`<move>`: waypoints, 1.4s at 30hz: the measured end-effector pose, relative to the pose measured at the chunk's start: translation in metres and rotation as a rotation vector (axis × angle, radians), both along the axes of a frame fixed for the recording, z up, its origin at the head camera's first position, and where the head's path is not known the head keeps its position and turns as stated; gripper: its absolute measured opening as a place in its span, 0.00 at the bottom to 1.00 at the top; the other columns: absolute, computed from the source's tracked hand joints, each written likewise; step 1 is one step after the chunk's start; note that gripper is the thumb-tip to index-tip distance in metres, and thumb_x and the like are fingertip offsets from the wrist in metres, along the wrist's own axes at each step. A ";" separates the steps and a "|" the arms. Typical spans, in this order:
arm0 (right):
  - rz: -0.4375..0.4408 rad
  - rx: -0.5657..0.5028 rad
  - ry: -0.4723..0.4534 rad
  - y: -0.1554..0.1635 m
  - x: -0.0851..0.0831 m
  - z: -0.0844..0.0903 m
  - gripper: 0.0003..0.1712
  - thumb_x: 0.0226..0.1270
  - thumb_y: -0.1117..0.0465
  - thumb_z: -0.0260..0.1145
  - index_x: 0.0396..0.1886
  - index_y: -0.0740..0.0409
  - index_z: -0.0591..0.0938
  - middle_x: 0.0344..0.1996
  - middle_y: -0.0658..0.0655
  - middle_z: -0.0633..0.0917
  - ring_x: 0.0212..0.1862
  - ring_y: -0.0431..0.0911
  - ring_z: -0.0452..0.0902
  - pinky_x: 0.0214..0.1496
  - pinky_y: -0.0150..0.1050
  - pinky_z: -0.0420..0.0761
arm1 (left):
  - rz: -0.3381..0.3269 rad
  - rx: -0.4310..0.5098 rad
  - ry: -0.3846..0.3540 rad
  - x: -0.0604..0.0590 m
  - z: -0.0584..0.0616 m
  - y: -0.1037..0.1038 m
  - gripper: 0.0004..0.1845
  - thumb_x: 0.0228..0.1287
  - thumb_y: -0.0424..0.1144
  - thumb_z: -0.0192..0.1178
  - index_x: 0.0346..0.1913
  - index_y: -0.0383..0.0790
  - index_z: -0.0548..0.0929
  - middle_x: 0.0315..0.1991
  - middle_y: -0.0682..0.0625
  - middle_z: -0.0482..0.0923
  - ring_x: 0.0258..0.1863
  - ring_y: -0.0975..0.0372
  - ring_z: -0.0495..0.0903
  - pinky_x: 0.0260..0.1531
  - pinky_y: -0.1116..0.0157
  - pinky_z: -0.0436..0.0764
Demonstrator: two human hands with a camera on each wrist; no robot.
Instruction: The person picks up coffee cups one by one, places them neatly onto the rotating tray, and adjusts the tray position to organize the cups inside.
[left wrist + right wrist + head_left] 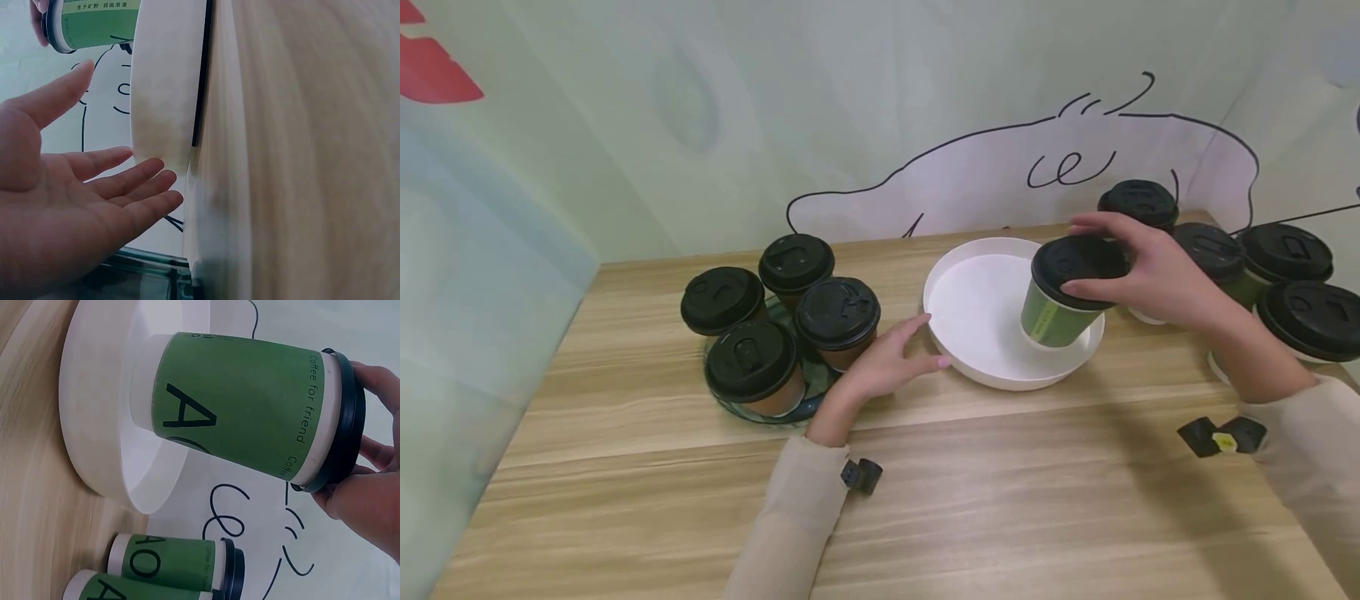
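Observation:
My right hand (1138,267) grips a green paper cup (1058,315) by its black lid (1078,265) and holds it tilted over the right side of a round white tray (977,312). The right wrist view shows the green cup (240,409), its black lid (347,425) in my fingers (369,487), and the white tray (94,425) behind it. My left hand (891,362) lies open on the table with straight fingers touching the tray's left rim. In the left wrist view the left hand (81,187) is beside the tray's wall (165,94).
Several brown cups with black lids (793,321) stand on a glass plate (760,408) at the left. Several green lidded cups (1262,267) crowd the table's right rear, two of them visible (175,565) in the right wrist view. A wall stands right behind the wooden table (1000,500).

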State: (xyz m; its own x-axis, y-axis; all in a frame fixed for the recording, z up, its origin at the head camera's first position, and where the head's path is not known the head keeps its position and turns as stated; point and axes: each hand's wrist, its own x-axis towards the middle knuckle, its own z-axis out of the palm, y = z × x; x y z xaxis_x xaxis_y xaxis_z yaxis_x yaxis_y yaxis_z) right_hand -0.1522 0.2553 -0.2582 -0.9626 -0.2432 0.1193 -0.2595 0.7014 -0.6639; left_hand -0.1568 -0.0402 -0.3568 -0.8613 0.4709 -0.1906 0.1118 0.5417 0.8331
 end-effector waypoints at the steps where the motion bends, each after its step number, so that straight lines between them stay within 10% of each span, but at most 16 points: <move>1: 0.004 -0.001 0.006 -0.002 0.000 0.000 0.40 0.49 0.59 0.74 0.63 0.55 0.67 0.59 0.60 0.71 0.59 0.55 0.62 0.59 0.59 0.61 | 0.000 0.002 -0.001 0.000 0.000 0.000 0.40 0.59 0.50 0.60 0.69 0.39 0.56 0.68 0.41 0.53 0.68 0.53 0.51 0.63 0.54 0.56; 42: 0.129 -0.028 -0.022 -0.069 -0.031 -0.023 0.40 0.50 0.58 0.72 0.63 0.57 0.67 0.58 0.58 0.73 0.58 0.54 0.65 0.59 0.53 0.63 | -0.002 -0.027 0.010 0.000 -0.001 0.000 0.40 0.58 0.50 0.61 0.69 0.40 0.56 0.68 0.42 0.54 0.67 0.54 0.52 0.63 0.55 0.57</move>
